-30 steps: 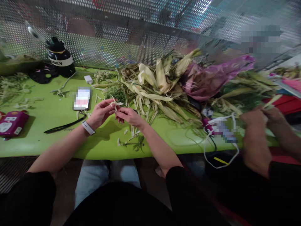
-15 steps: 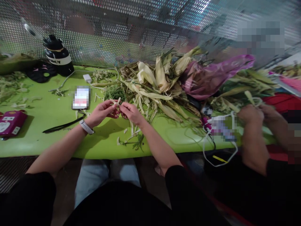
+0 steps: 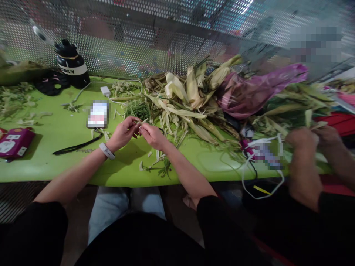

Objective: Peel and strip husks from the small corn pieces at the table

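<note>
My left hand and my right hand meet above the green table, fingers pinched together on a small pale husk strip held between them. A white band sits on my left wrist. Just behind my hands lies a heap of corn husks and cobs, with a clump of green shreds beside it. Loose husk bits lie on the table under my right forearm.
A phone with a black strap lies left of my hands. A black bottle, a pink case and a purple plastic bag are also on the table. Another person's hands work husks at the right. Perforated metal panel behind.
My hands have stayed together on the husk strip, shifting slightly up and left. The other person's hands at the right have moved a little.
</note>
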The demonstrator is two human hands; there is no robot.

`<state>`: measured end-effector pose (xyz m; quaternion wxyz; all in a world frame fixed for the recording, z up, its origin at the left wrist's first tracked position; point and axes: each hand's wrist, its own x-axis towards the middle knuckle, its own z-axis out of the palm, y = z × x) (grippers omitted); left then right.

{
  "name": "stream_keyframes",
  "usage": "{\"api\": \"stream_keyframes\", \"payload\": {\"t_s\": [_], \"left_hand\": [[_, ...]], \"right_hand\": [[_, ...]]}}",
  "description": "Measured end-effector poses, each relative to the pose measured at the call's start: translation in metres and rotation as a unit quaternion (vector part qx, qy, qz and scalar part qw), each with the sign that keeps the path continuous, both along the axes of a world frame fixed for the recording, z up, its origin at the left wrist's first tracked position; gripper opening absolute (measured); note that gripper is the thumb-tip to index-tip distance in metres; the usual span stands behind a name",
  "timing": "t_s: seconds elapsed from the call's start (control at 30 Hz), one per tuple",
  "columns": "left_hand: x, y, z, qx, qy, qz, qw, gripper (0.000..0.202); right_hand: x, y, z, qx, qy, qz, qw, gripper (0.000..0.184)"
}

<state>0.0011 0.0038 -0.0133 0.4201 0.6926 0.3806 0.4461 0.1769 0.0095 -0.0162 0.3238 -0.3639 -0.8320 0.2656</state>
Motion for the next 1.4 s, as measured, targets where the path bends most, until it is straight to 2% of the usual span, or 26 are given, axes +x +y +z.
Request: {"api": "stream_keyframes", "payload": {"t_s": [0.13,0.23,0.37,0.43,0.5,0.6,0.67,0.8,0.97,1.07,1.2,1.3,1.4], "left_hand": [[0.001,0.0,0.0,-0.015,-0.015,0.003,1.0,0.024],[-0.001,0.003,0.0,-0.034,-0.027,0.001,0.999,0.029],[-0.007,0.005,0.004,-0.057,-0.068,-0.049,0.995,0.025],[-0.008,0.005,0.006,-0.072,-0.097,-0.075,0.99,0.024],[-0.008,0.004,0.006,-0.091,-0.118,-0.094,0.984,0.022],[-0.007,0.003,0.005,-0.099,-0.107,-0.107,0.983,0.026],[-0.007,0.003,0.005,-0.094,-0.081,-0.114,0.986,0.031],[-0.007,0.003,0.004,-0.074,-0.037,-0.119,0.989,0.031],[-0.008,0.001,0.004,-0.038,0.029,-0.052,0.998,0.016],[-0.006,-0.001,0.008,-0.049,0.029,-0.029,0.998,0.013],[-0.005,-0.003,0.012,-0.075,0.002,-0.038,0.996,0.009],[-0.006,-0.003,0.013,-0.075,0.003,-0.046,0.996,0.012],[-0.007,-0.003,0.011,-0.071,0.006,-0.1,0.992,0.019]], "right_hand": [[-0.002,-0.002,0.0,0.007,0.016,0.001,1.0,0.031],[0.002,-0.005,0.007,-0.022,0.02,-0.012,0.999,0.035],[0.014,-0.003,0.019,-0.075,0.068,-0.109,0.989,0.05],[0.018,0.0,0.022,-0.109,0.109,-0.129,0.98,0.052],[0.017,0.001,0.021,-0.139,0.125,-0.092,0.978,0.049],[0.011,0.001,0.016,-0.145,0.118,-0.028,0.982,0.046],[0.008,0.0,0.012,-0.137,0.11,-0.012,0.984,0.045],[0.008,-0.001,0.012,-0.085,0.075,-0.034,0.993,0.042],[0.004,-0.002,0.008,0.037,0.022,-0.045,0.998,0.037],[0.0,-0.002,0.002,0.094,0.016,-0.061,0.994,0.036],[-0.002,-0.004,-0.005,0.146,0.02,-0.066,0.987,0.035],[0.0,-0.005,-0.002,0.148,0.022,-0.065,0.987,0.036],[0.006,-0.006,0.005,0.08,0.043,-0.068,0.994,0.038]]}}
